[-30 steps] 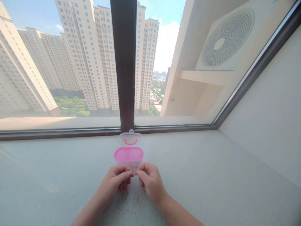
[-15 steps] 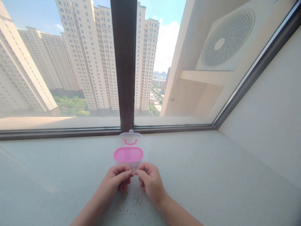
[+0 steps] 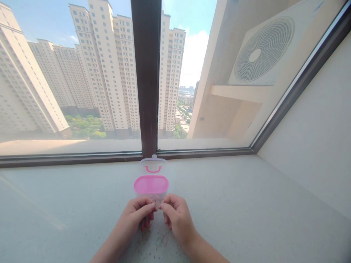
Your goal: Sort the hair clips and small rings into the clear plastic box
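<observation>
My left hand pinches a small thin dark ring between thumb and index finger. Close beside it on the right, my right hand pinches another small thin ring the same way. The fingertips of both hands are nearly touching. Just beyond them stands a clear plastic box with a pink oval top; its front is partly hidden by my fingers. A clear lid with a pink handle is behind it. Between my wrists, small faint rings lie on the pale surface.
The pale speckled sill spreads to both sides. A dark window frame rises behind the box, with glass on either side of its upright bar. At the right is a white wall.
The whole view has shifted slightly, so the box, hands and window sit a little lower. Both hands keep their pinches, with little other visible movement.
</observation>
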{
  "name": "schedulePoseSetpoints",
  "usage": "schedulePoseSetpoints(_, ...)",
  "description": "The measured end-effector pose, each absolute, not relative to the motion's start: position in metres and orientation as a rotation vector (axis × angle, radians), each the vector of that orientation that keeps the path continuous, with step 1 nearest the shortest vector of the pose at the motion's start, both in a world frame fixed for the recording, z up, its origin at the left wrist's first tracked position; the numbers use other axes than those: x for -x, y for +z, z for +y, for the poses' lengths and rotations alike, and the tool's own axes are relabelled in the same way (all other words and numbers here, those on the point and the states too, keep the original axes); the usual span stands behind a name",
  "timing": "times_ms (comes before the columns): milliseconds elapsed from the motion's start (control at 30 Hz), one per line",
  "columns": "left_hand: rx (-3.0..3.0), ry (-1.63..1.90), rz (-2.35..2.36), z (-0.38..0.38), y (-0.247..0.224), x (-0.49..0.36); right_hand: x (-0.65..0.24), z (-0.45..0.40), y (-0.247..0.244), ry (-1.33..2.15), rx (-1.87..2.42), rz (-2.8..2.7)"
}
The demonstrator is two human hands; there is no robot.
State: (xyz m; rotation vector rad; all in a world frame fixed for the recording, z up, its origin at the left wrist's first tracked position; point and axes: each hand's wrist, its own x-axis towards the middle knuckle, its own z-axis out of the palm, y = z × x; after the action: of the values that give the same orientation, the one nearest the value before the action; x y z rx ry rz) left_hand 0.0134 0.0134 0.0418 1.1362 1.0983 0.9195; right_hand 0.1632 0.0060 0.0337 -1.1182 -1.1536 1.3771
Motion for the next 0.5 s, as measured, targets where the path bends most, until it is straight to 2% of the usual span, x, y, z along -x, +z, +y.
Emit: schedulePoseSetpoints(500, -1.137, 0.922, 1.104, 0.0125, 0.0428, -0.0154, -0.165, 0.0068, 0.0325, 1.378, 1.115, -1.17)
